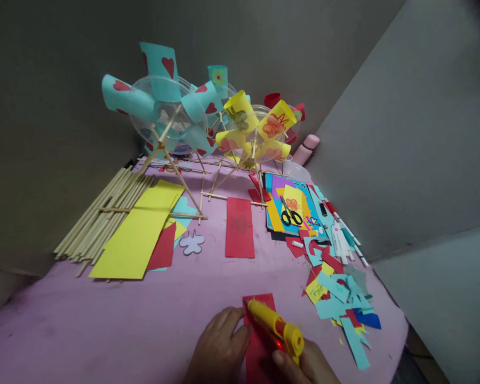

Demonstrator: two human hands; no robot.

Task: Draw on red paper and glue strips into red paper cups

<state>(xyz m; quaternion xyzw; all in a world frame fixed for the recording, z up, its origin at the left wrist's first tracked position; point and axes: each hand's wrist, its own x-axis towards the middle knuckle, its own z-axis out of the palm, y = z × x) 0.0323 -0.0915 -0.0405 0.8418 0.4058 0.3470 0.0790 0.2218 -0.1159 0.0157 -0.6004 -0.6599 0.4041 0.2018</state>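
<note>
A yellow hot glue gun (272, 321) with a lit red light is gripped in my right hand (309, 364) at the bottom of the view. Its nozzle tip points at the upper left corner of a red paper strip (258, 352) lying on the table. My left hand (223, 341) is closed at the strip's left edge, its fingertips on the paper close to the nozzle. The gun and my right hand hide part of the strip. Further back lies a second red paper strip (240, 229) with a faint drawing, beside a white flower-shaped cutout (192, 242).
Wheels of clear discs and sticks with blue paper (164, 69) and yellow paper (278, 118) stand behind. Wooden sticks (100, 213) and yellow sheets (134, 234) lie left. On the right are scissors (291, 216), paper scraps (338, 288), markers (338, 240) and a pink bottle (306, 149).
</note>
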